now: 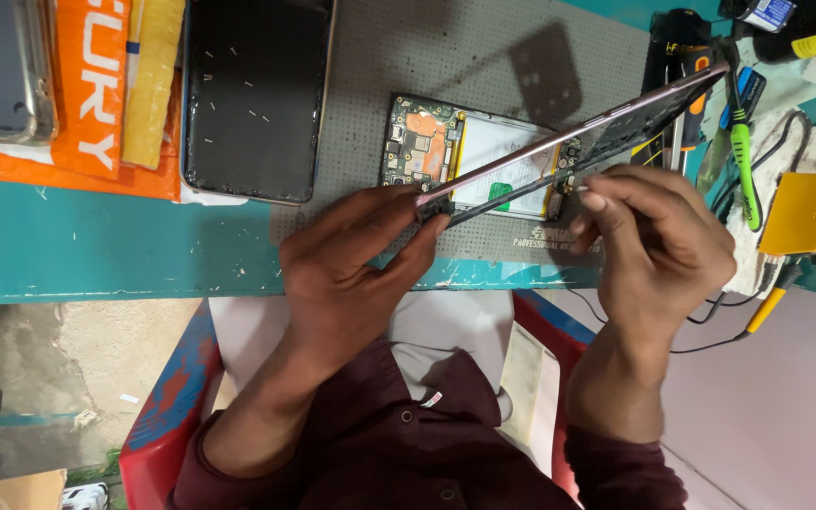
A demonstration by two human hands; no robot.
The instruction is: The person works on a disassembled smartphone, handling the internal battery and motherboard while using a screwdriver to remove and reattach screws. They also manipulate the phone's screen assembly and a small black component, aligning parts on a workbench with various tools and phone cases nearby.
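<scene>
Left hand [351,260] pinches near end of thin pink-edged phone frame [606,118], long axis toward mat's far-right corner; right hand [658,236] fingertips closed mid-frame.

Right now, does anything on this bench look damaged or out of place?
Yes. The opened phone lies on the grey mat with its circuit board and battery bare, while the left hand and right hand hold its back frame tilted above it. The dark screen panel nearby carries small white flecks.
</scene>
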